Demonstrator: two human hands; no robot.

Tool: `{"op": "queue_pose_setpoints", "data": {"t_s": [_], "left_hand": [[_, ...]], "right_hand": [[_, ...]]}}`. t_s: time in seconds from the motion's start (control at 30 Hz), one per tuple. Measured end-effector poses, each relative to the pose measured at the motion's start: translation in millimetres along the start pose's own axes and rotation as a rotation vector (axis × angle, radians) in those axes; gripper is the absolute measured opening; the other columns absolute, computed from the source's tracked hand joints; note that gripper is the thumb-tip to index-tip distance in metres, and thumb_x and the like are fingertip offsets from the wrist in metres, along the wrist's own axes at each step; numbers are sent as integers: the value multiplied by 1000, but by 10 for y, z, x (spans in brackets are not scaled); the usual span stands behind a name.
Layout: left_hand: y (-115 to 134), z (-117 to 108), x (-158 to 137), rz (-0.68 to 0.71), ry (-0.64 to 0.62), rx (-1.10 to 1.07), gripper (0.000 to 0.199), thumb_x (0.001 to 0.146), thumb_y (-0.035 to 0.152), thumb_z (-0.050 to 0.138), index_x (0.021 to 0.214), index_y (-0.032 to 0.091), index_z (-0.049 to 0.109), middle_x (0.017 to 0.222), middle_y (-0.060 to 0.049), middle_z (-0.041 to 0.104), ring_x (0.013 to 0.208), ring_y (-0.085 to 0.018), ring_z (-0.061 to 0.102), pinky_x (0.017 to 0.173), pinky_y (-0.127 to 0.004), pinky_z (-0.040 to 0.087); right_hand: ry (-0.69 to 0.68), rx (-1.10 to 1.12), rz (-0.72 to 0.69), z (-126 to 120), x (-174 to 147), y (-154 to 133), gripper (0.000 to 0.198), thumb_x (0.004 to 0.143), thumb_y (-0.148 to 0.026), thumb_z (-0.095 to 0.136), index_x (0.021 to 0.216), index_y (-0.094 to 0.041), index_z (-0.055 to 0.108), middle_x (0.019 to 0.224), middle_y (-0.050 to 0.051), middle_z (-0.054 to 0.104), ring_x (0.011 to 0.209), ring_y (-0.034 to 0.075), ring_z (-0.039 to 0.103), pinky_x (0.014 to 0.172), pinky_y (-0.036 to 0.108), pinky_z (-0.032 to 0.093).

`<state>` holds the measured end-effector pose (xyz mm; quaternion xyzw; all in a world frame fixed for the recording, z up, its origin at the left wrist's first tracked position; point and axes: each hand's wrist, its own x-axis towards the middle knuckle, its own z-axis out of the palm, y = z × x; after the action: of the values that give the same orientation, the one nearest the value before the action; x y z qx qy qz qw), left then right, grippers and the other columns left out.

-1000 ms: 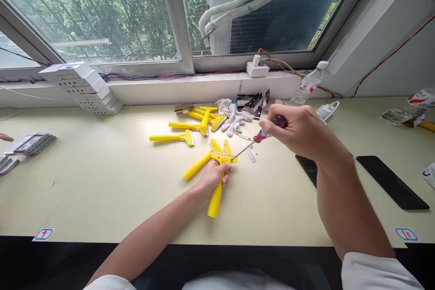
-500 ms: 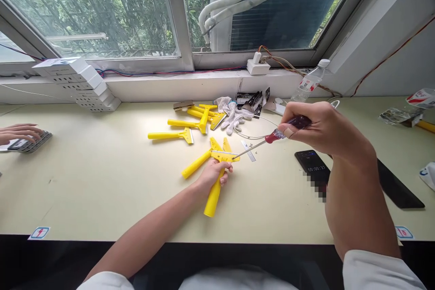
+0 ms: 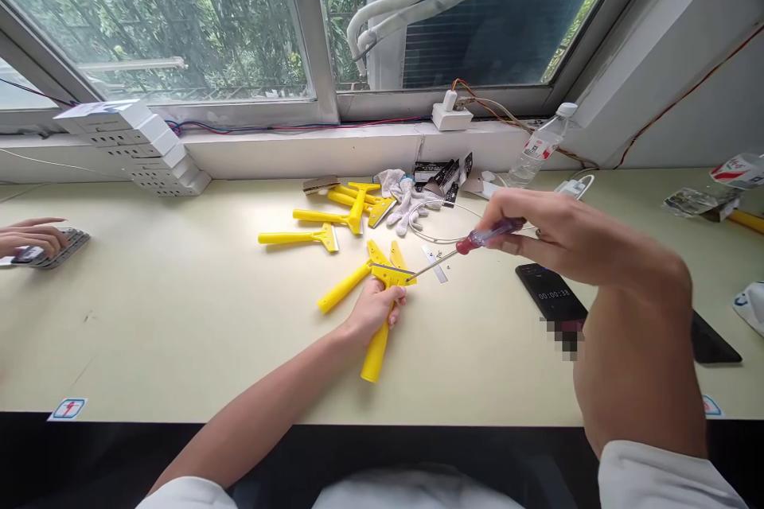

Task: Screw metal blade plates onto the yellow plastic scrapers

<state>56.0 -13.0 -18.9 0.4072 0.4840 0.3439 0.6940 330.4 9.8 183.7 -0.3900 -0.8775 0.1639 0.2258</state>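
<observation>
Left hand [image 3: 376, 306] grips a yellow scraper [image 3: 380, 340]; right hand [image 3: 546, 232], apart, clasps a screwdriver [image 3: 465, 245] against its head; tabletop [image 3: 196, 310] spreads left and to the front edge [image 3: 418, 421].

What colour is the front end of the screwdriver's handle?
The handle's front end is red, as the head view shows.

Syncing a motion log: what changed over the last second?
The right hand and the screwdriver handle swung rightward, the grip turning; more of the phone shows. At left, another person's hand came in over the grey stack. Unchanged: the left hand holds the yellow scraper, screwdriver tip at its head.
</observation>
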Motion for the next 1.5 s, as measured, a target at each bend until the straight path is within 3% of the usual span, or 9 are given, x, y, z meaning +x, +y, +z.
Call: {"op": "queue_pose_setpoints", "data": {"t_s": [0.13,0.3,0.53,0.77,0.9,1.03,1.27,1.43,1.5], "left_hand": [[41,24,-29,-13,-27,9,15,86,29,70,83,19,58,68,3,57,40,-6,41,41,-23,36],[59,37,-47,0,-18,-19,16,87,30,70,88,18,59,80,0,63,41,-5,43,40,-23,37],[47,25,-28,6,-28,-36,18,86,30,71,90,19,58,84,0,65,42,-4,43,40,-23,38],[31,25,-8,-13,38,-54,16,87,28,69,86,19,57,77,1,62,42,-5,43,41,-23,37],[71,19,-7,-31,75,-94,16,86,26,70,84,20,55,74,2,61,43,-6,43,42,-22,37],[111,24,-17,-26,60,-58,14,87,24,67,80,19,56,66,4,54,43,-6,42,44,-22,37],[114,28,-25,-36,70,-65,15,87,23,66,79,20,54,64,4,53,43,-7,41,43,-22,37],[92,22,-8,-32,77,-77,14,86,24,68,82,20,55,70,2,58,43,-6,42,42,-22,37],[79,18,0,-27,74,-77,15,86,24,68,82,20,55,70,2,58,43,-6,43,42,-21,38]], "right_hand": [[56,15,-85,53,-12,6,11,96,-37,70,99,-27,69,109,9,74,93,28,69,81,39,52],[327,-247,191,218,44,-18,17,102,-40,62,96,-25,68,69,3,64,62,22,59,66,37,46],[182,107,-53,131,-1,-98,25,88,-27,73,112,-31,66,115,7,77,102,32,74,86,45,57],[563,-194,253,418,153,-149,39,101,-60,63,82,-25,60,57,2,53,62,24,60,61,34,38],[368,-239,228,261,67,-120,36,102,-54,62,81,-25,57,59,2,54,61,23,58,61,34,37],[145,-101,-8,118,-16,-67,17,92,-28,66,109,-24,65,101,7,75,83,25,70,75,36,49],[283,-398,306,216,38,-118,33,103,-55,54,100,-24,64,60,1,57,57,24,58,62,35,40],[100,-145,-7,151,32,-125,26,94,-33,65,118,-26,59,112,10,74,93,29,69,82,39,52],[169,-226,69,170,44,-125,28,91,-40,70,113,-26,60,102,9,74,86,29,69,77,40,51]]}}
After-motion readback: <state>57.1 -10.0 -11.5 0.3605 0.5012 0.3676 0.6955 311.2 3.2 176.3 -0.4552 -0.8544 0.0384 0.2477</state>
